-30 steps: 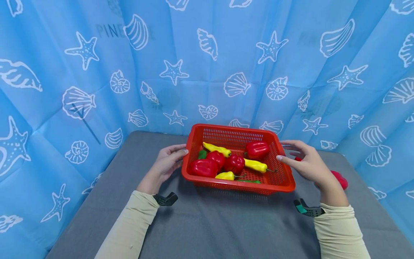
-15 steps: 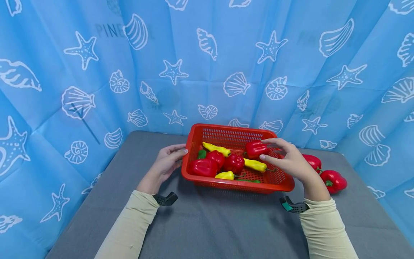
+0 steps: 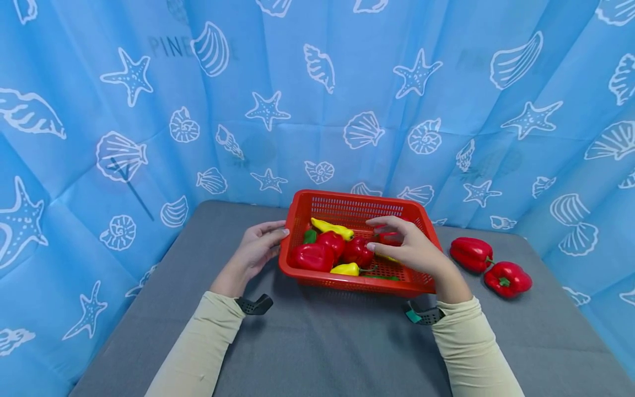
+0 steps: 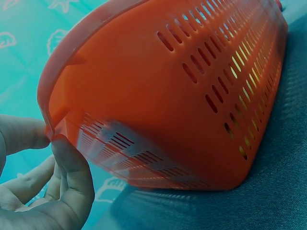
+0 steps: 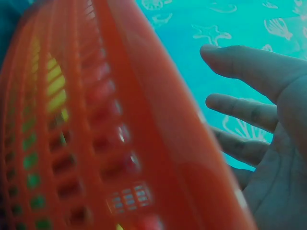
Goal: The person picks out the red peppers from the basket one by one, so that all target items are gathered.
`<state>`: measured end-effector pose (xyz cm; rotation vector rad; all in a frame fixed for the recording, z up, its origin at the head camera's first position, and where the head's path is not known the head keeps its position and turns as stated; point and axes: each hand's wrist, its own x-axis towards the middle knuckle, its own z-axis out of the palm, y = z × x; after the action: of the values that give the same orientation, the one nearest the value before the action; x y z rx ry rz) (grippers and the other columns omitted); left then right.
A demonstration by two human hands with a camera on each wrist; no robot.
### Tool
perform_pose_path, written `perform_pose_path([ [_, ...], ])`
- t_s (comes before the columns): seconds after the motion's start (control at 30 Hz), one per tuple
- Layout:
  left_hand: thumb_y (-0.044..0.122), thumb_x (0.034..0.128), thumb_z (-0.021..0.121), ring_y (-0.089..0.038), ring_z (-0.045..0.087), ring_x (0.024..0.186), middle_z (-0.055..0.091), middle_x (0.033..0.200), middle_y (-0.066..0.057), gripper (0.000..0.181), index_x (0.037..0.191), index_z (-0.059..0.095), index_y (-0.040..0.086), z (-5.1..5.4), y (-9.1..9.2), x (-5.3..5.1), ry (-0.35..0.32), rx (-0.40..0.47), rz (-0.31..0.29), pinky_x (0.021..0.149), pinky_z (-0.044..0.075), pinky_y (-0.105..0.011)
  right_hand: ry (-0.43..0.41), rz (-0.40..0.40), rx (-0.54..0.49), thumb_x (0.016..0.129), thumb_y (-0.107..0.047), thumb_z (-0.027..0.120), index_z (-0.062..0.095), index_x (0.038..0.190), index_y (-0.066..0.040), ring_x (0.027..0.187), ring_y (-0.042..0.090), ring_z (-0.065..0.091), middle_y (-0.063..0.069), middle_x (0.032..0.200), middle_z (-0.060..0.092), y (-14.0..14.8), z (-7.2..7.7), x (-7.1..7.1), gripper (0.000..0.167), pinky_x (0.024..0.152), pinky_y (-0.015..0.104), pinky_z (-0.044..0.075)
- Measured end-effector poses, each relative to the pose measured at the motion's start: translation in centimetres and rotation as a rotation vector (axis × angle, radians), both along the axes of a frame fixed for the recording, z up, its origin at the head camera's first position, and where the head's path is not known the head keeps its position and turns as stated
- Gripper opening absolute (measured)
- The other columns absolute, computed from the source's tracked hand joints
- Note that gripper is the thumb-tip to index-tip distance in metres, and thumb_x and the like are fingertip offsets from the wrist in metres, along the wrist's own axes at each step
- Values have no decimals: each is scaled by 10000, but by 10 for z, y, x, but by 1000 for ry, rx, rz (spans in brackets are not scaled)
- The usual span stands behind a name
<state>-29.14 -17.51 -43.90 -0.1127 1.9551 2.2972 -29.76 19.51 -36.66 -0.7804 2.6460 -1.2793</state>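
A red slotted plastic basket [image 3: 342, 280] stands on the grey cloth. My left hand [image 3: 252, 251] pinches its left rim; in the left wrist view the thumb [image 4: 72, 165] and a finger meet at that rim. Over the basket's right half hovers my right hand [image 3: 419, 251], fingers apart, holding nothing in the right wrist view. Inside lie several red bell peppers [image 3: 312, 257], long yellow peppers [image 3: 333, 227] and bits of green, perhaps green peppers [image 3: 310, 236]. The right hand partly covers a red pepper and a yellow one.
Two red bell peppers, one lying on its side [image 3: 471, 254] and one with its stem forward [image 3: 507, 279], rest on the grey table [image 3: 327, 347] right of the basket. A blue shell-patterned curtain [image 3: 297, 149] hangs behind and at both sides.
My right hand has moved left from beside the basket's right rim to above its contents, uncovering the two peppers on the table. The left hand stays at the left rim.
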Motion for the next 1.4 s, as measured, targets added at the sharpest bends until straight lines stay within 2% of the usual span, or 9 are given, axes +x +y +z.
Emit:
perform_pose_path([
  [0.23,264,1011,738,-251,692,1193,652,1441,-120,480,1457,619,134,2,1,2,10,-16,-5,972,626,-366,-17,72,-31,872,-240,871,601,1448,-179,1319,383,621,58,1458,627,-27,-3,-1,639,992,502,615],
  [0.47,270,1013,734,-246,693,1190,649,1447,-122,483,1461,617,132,2,1,2,11,-17,-8,973,626,-365,-74,120,-42,857,-211,881,610,1437,-211,1319,409,611,127,1471,610,-52,-5,1,641,899,433,652],
  [0.6,270,1011,737,-245,692,1186,647,1448,-120,490,1464,614,132,2,0,1,10,-18,-10,964,627,-353,-86,140,-31,859,-266,882,613,1441,-232,1327,372,609,123,1492,602,-65,-6,2,643,921,443,643],
  [0.97,263,1011,735,-249,687,1188,645,1447,-125,490,1464,611,122,1,0,1,18,-19,-12,977,624,-368,-87,173,-19,854,-308,882,615,1449,-231,1260,268,633,72,1462,634,-91,-13,7,656,982,479,609],
  [1.17,266,1011,734,-253,684,1191,641,1445,-125,490,1464,610,124,1,0,2,10,-21,-12,980,623,-362,-84,177,10,854,-377,877,597,1478,-238,1269,210,614,-65,1432,635,-100,-17,7,698,1025,483,582],
  [1.23,266,1013,731,-254,683,1194,642,1445,-124,489,1465,608,125,1,0,1,7,-18,-14,984,621,-362,-85,168,28,848,-406,879,604,1465,-276,1269,183,605,-94,1419,630,-101,-18,7,687,1027,474,577],
  [1.4,262,1015,727,-258,680,1206,639,1449,-122,490,1469,604,126,1,0,1,9,-16,-15,995,617,-372,-79,173,42,856,-428,868,612,1438,-323,1291,174,576,-41,1446,620,-102,-21,7,645,1041,483,563],
])
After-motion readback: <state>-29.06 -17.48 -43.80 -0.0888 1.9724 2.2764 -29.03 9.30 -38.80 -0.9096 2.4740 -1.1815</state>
